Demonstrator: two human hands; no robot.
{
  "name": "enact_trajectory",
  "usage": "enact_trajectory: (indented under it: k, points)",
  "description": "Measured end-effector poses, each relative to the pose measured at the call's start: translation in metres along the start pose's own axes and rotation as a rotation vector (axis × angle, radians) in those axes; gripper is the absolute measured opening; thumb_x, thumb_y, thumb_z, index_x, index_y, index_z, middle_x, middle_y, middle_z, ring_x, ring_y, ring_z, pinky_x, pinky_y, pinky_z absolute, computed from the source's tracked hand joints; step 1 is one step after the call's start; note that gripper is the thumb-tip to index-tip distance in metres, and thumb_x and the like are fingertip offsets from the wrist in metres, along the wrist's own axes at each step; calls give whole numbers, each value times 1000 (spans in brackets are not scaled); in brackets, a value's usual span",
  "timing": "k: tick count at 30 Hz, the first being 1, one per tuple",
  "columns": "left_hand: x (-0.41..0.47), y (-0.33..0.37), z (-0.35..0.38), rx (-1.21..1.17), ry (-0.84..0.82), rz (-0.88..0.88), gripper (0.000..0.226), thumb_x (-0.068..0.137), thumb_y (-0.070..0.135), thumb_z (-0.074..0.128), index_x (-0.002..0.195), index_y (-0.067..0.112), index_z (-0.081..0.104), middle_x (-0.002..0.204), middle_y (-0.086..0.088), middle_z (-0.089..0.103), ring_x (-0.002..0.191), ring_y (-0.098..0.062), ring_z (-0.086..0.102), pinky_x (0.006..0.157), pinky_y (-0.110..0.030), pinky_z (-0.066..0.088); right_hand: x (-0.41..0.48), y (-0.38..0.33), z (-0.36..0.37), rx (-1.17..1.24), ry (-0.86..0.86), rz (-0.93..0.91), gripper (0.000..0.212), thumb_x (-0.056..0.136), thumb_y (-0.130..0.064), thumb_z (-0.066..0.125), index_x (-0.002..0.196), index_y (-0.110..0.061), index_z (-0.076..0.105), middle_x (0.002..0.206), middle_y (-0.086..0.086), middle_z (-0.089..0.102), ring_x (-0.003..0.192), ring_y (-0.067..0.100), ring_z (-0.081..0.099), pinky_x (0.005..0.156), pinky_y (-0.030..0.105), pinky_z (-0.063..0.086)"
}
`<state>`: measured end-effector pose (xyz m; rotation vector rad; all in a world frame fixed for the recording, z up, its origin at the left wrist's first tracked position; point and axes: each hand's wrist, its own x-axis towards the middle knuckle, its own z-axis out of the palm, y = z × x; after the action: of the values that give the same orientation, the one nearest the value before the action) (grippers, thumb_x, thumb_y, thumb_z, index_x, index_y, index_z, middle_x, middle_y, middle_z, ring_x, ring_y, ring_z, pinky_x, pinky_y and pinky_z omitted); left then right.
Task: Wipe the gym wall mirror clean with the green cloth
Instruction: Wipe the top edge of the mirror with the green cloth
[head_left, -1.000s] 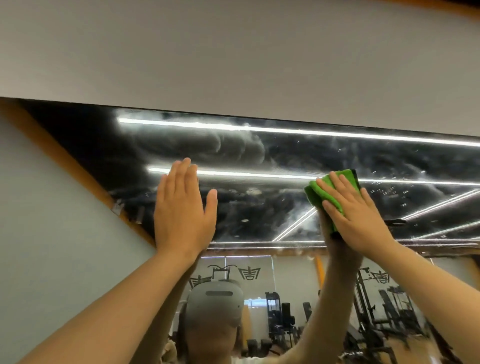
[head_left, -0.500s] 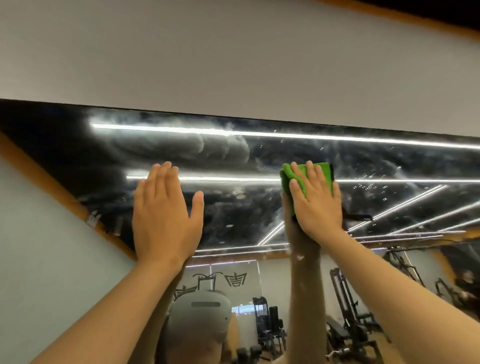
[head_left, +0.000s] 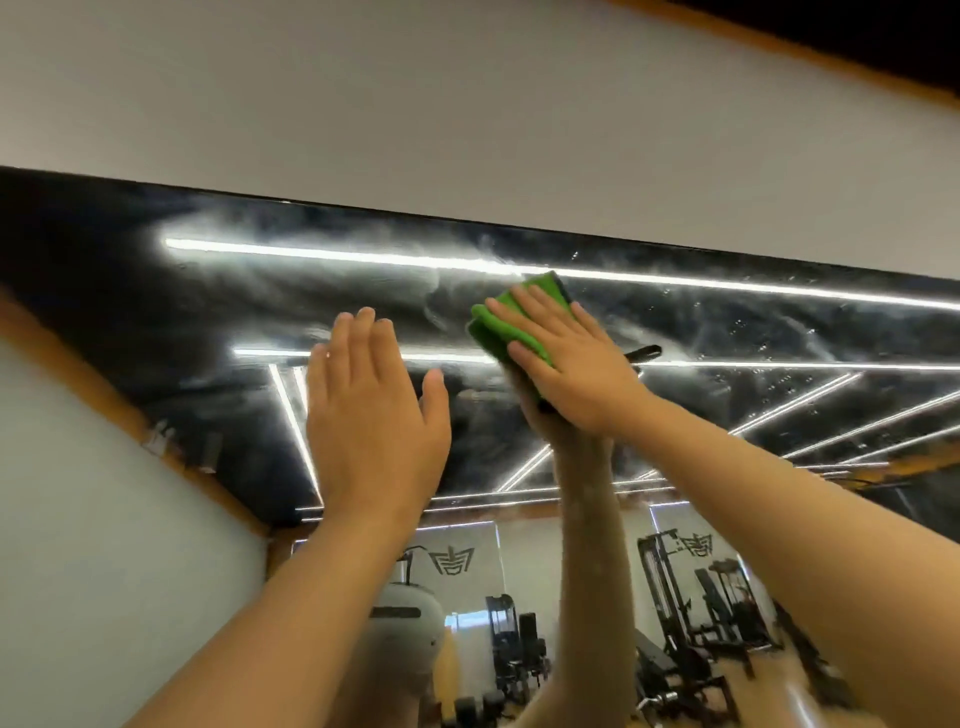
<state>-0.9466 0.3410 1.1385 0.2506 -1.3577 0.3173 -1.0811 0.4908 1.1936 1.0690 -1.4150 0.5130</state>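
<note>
Up on the left, the mirror (head_left: 208, 312) was cloudy with smears across its dark upper band. The left hand (head_left: 371, 415) was raised flat toward the glass, grip apart, fingers straight and close together, thumb out, holding nothing. Whether the palm touched the glass could not be told. Just right of it, the green cloth (head_left: 498, 330) sat folded against the mirror, high up near the top edge, just under a reflected light strip (head_left: 363, 255). The right hand (head_left: 571, 364) pressed it there, grip apart, fingers straight over the cloth. Lower right, gym machines (head_left: 675, 597) showed in the reflection.
</note>
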Motion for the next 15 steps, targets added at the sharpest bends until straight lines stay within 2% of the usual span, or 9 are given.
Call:
enact_trajectory:
  k: [4,7,10,13,15]
  points:
    - [-2,-2,-1,-30,26,25,63,98,42,34,146,2,41,155,-16,40,148,-31,30,121,-42,15,9,30,-7,-19,41,312,49,109,-40,20,157,-44,10,167,-11,0,152,5,-6,123,35,-7]
    - [-2,-1,1,-38,68,12,60,98,41,39,142,1,45,151,-17,45,144,-33,36,118,-44,18,46,8,-4,9,91,421,51,109,-40,16,159,-35,7,168,-3,-2,154,14,-6,124,41,-4]
    - [-2,-1,4,-27,90,-5,55,101,36,43,144,1,44,151,-18,44,145,-33,36,118,-46,20,78,-34,2,19,68,299,52,109,-41,15,159,-33,5,168,-1,-4,154,14,-8,124,40,-6]
    - [-2,0,4,-15,80,-20,62,97,37,49,147,1,40,154,-18,41,146,-32,33,118,-46,21,85,-72,13,-25,35,28,51,109,-42,20,158,-37,8,168,-4,-1,153,12,-8,122,36,-9]
    - [-2,1,4,-27,70,-28,64,97,36,51,149,2,36,156,-17,38,148,-31,30,120,-46,21,74,-70,15,-53,13,-148,51,108,-44,21,157,-38,9,168,-6,2,153,9,-7,123,34,-9]
